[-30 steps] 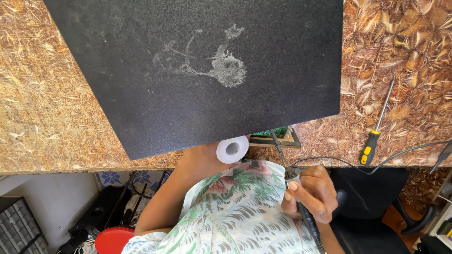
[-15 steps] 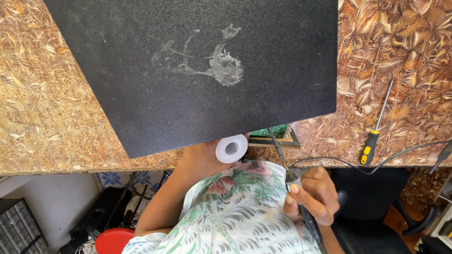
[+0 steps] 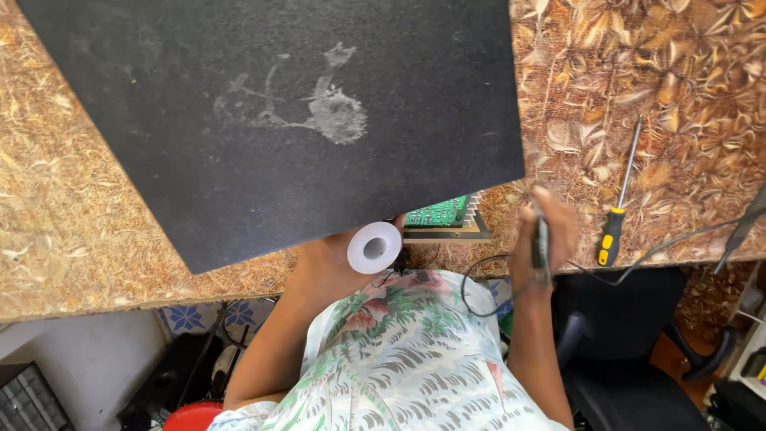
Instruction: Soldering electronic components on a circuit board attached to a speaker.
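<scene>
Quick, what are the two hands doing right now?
Left hand: closed on a white spool.
Right hand: closed on a dark corded tool, near the green circuit board.

1. Beyond your hands you have a tabletop [image 3: 72, 215] with a brown leaf pattern, lit bright.
2. A black mat [image 3: 263, 120] covers its middle.
3. Below your right hand stands a black office chair [image 3: 638, 351].
4. Under your left arm, blue patterned floor tiles [image 3: 187, 318] show.
</scene>
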